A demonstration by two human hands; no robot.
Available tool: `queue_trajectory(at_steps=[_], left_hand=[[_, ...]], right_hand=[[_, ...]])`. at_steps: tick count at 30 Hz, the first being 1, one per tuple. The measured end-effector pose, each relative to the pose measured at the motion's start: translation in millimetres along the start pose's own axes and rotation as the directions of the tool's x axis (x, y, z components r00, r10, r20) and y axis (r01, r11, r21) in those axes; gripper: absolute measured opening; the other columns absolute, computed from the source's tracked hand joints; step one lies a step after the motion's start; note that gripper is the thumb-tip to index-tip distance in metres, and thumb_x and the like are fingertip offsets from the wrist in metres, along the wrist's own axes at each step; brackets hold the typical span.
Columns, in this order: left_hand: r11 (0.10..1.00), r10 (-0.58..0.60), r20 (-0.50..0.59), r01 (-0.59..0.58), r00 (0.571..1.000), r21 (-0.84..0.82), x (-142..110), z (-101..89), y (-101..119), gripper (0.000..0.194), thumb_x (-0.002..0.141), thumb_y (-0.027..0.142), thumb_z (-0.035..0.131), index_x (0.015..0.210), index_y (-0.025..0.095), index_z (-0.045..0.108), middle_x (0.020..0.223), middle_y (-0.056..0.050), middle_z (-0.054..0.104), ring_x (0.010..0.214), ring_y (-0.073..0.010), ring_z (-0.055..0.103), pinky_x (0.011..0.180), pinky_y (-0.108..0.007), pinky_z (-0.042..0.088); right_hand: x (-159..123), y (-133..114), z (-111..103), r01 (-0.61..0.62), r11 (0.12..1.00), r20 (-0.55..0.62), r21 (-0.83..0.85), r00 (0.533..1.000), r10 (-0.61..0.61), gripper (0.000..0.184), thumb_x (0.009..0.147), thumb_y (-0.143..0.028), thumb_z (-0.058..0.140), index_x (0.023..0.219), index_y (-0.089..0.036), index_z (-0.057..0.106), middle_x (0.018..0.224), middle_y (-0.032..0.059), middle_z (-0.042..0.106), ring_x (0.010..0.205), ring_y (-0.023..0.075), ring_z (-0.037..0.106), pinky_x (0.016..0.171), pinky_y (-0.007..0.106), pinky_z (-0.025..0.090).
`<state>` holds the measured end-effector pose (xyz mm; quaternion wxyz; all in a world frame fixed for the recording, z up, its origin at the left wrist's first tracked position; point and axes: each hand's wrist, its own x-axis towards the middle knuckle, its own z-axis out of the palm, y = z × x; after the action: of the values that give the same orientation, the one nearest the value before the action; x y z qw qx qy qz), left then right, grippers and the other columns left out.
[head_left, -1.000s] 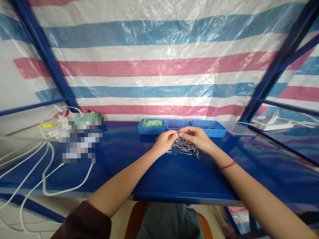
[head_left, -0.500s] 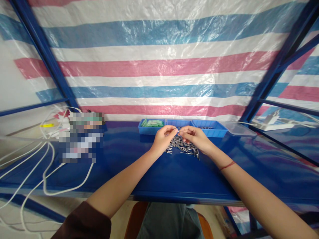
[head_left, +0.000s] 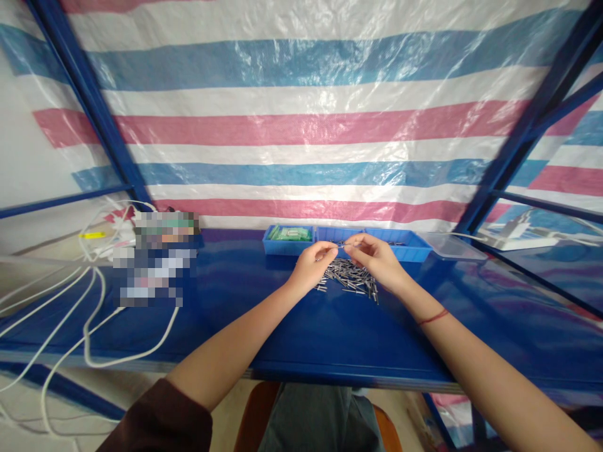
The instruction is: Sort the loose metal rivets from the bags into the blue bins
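Observation:
A blind rivet (head_left: 341, 246), thin and silvery, spans the gap between my two hands, its ends hidden by the fingertips. My left hand (head_left: 315, 261) pinches one end between thumb and forefinger. At the other end, my right hand (head_left: 372, 256) is closed in a similar pinch. Just below the hands, a loose pile of blind rivets (head_left: 351, 276) lies on the blue table (head_left: 301, 333). Behind them stands a row of blue bins (head_left: 405, 252). Small green-and-clear packets (head_left: 289, 233) fill the left bin, and metal pieces show in the others, partly covered by my hands.
A clear plastic lid (head_left: 456, 247) lies right of the bins. White cables (head_left: 87, 326) loop over the table's left side beside blurred-out items (head_left: 155, 263). Blue frame posts (head_left: 499, 163) rise at both sides, with a striped sheet (head_left: 301, 132) behind. A white power strip (head_left: 516, 232) is at right.
My hands have drawn slightly apart, the right one moving a little to the right, so more of the rivet shows between them. The pile looks the same.

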<state>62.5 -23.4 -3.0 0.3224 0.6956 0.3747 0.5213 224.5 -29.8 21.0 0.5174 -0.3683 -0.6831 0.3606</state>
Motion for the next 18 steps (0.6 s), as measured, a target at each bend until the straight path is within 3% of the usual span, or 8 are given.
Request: queue_trajectory(at_steps=[4,8,10,14,16,18], left_hand=[[0.926,0.038,0.154,-0.093,0.987,0.367,-4,-4.2,1,0.028,0.087,0.036,0.049,0.105,0.018,0.061,0.096,-0.005,0.066,0.091,-0.0186,0.06,0.085,-0.033,0.046],[0.715,0.033,0.33,-0.253,0.943,0.651,-12,-8.8,11,0.04,0.084,0.05,0.05,0.116,0.025,0.057,0.111,-0.006,0.06,0.107,-0.0257,0.051,0.091,-0.043,0.04],[0.663,-0.007,0.399,-0.294,0.917,0.688,-14,-9.4,13,0.045,0.082,0.056,0.05,0.118,0.029,0.057,0.117,-0.006,0.057,0.11,-0.0274,0.048,0.091,-0.045,0.039],[0.639,-0.06,0.472,-0.329,0.88,0.695,-15,-8.4,9,0.034,0.084,0.049,0.051,0.112,0.031,0.061,0.119,-0.003,0.056,0.11,-0.0263,0.048,0.09,-0.043,0.039],[0.631,-0.041,0.465,-0.338,0.885,0.699,-14,-7.9,7,0.026,0.087,0.04,0.051,0.108,0.03,0.064,0.114,-0.003,0.058,0.106,-0.0242,0.051,0.088,-0.04,0.041],[0.624,-0.014,0.456,-0.348,0.89,0.7,-13,-7.5,6,0.021,0.088,0.033,0.051,0.103,0.029,0.066,0.108,-0.003,0.06,0.1,-0.0223,0.054,0.086,-0.037,0.042]], right_hand=[[4,1,-14,0.132,0.948,-0.086,-0.288,0.983,-0.163,0.021,0.077,-0.039,0.06,0.079,-0.018,0.059,0.077,0.0031,0.062,0.062,0.0129,0.053,0.057,0.027,0.041],[10,10,-47,0.07,0.725,-0.232,-0.685,0.923,-0.308,0.014,0.079,-0.03,0.054,0.082,-0.018,0.061,0.075,0.0047,0.065,0.061,0.0157,0.057,0.062,0.029,0.043],[13,18,-65,-0.005,0.597,-0.26,-0.802,0.903,-0.342,0.015,0.079,-0.026,0.051,0.085,-0.017,0.062,0.075,0.0063,0.066,0.064,0.0183,0.059,0.063,0.03,0.042],[16,33,-84,-0.105,0.333,-0.215,-0.937,0.925,-0.313,0.024,0.079,-0.022,0.048,0.094,-0.015,0.065,0.09,0.0132,0.066,0.075,0.0248,0.061,0.066,0.034,0.042],[16,34,-82,-0.101,0.273,-0.187,-0.957,0.933,-0.308,0.026,0.08,-0.023,0.047,0.097,-0.014,0.065,0.094,0.0149,0.065,0.082,0.0278,0.061,0.068,0.036,0.043],[15,30,-75,-0.045,0.304,-0.143,-0.952,0.94,-0.309,0.027,0.08,-0.024,0.047,0.098,-0.014,0.065,0.096,0.015,0.065,0.083,0.0273,0.06,0.07,0.036,0.043]])
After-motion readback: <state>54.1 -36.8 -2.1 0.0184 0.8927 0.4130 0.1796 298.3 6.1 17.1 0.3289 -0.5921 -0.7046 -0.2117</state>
